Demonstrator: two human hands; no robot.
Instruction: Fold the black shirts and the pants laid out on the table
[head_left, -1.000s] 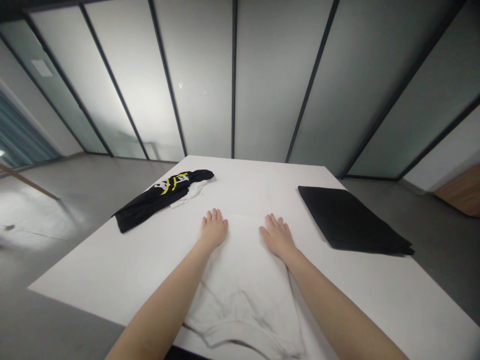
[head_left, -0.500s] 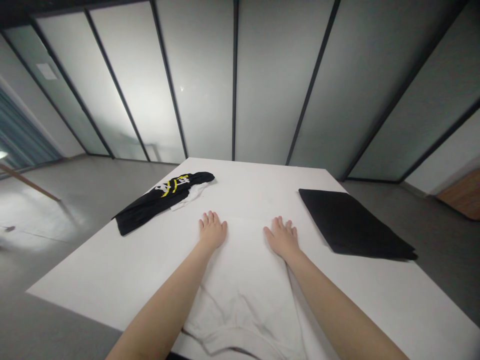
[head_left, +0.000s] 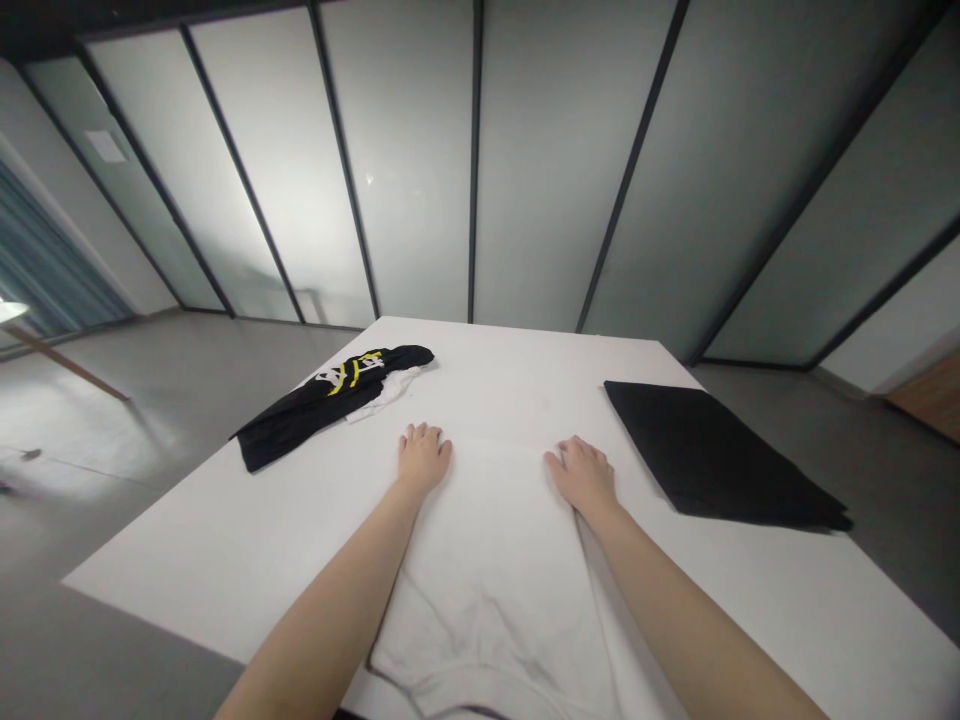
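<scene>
My left hand [head_left: 423, 460] and my right hand [head_left: 583, 478] lie flat and palm down on a white T-shirt [head_left: 487, 590], near its far edge, with nothing gripped. The shirt is spread on a white table [head_left: 757, 590], its collar close to me and partly cut off by the frame. Up to the left lies a crumpled black garment [head_left: 315, 405] with yellow and white print, a white cloth [head_left: 391, 390] poking out from under it. A folded black cloth [head_left: 720, 455] lies to the right of my right hand.
The table's side edges run diagonally, with a grey floor [head_left: 142, 410] beyond them. Behind the table stands a frosted glass wall [head_left: 405, 170] with dark frames. A wooden rod [head_left: 67, 362] is at far left, and a wooden surface [head_left: 930, 400] at far right.
My right hand has slid rightward over the shirt, widening the gap between my hands. My left hand has stayed nearly still, and the whole view has shifted slightly.
</scene>
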